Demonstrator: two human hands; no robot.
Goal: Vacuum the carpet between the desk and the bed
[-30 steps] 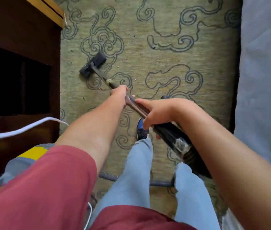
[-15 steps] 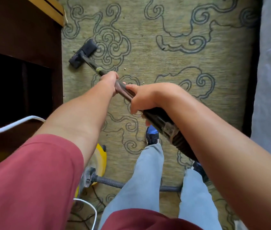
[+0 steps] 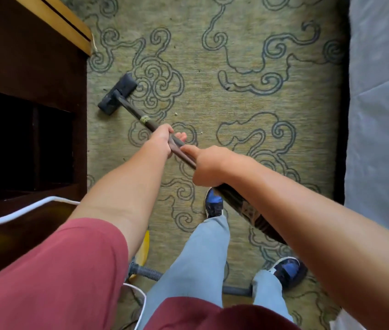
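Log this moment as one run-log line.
left hand: gripping wand | right hand: gripping wand | nozzle: on carpet beside desk

Open carpet [image 3: 248, 103] lies between desk [image 3: 34, 67] and bed [image 3: 384, 115].

Vacuum body [image 3: 145, 246] mostly hidden behind left arm; hose [image 3: 236, 290] interrupted by legs; wand [image 3: 248, 206] vanishing under right forearm; bed [image 3: 381, 115] and desk [image 3: 29, 67] cropped.
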